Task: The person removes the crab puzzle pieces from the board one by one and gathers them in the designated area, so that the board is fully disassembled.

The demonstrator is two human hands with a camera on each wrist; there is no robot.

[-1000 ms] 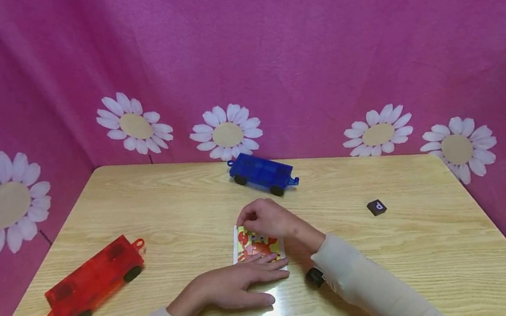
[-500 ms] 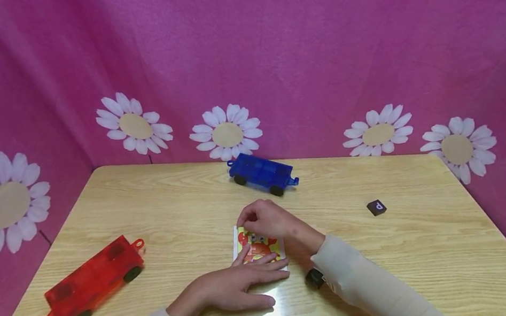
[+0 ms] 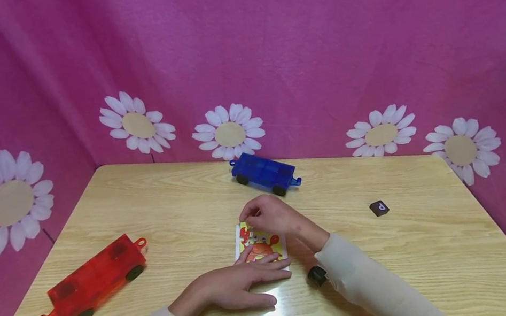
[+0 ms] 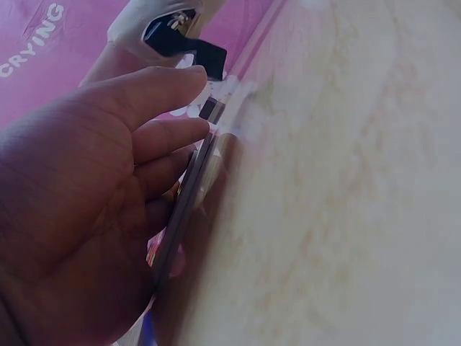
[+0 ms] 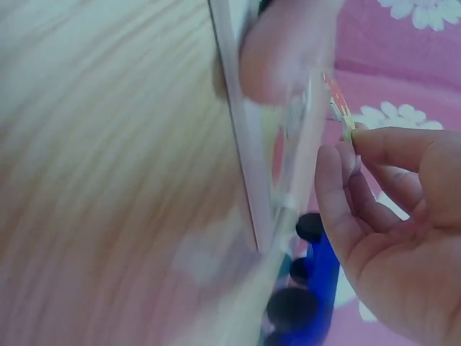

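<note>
Of the person's two hands, the right hand (image 3: 273, 215) pinches a small, thin red-and-yellow puzzle piece (image 5: 343, 107) between thumb and forefinger, its other fingers curled. It holds the piece, tilted, at the far left corner of a flat, white-bordered puzzle board (image 3: 259, 250) picturing an orange-red crab on yellow; whether the piece touches the board cannot be told. The left hand (image 3: 237, 285) lies palm down with its fingers straight and spread, resting across the board's near part, thumb held apart; it grips nothing. Both wrists carry pale sleeves (image 3: 372, 282) and small black devices (image 3: 317, 276).

The board lies near the middle of a light, wood-grained worktop (image 3: 172, 207). Beyond the right hand stands a translucent blue plastic toy wagon (image 3: 264, 171) with black wheels, close to the far edge. Well to the left, a similar translucent red plastic toy wagon (image 3: 92, 280) stands at an angle. To the right lies a small black cube (image 3: 379, 208) with a white letter. Magenta cloth (image 3: 266, 43) printed with white daisies (image 3: 229, 133) hangs behind and at the sides.
</note>
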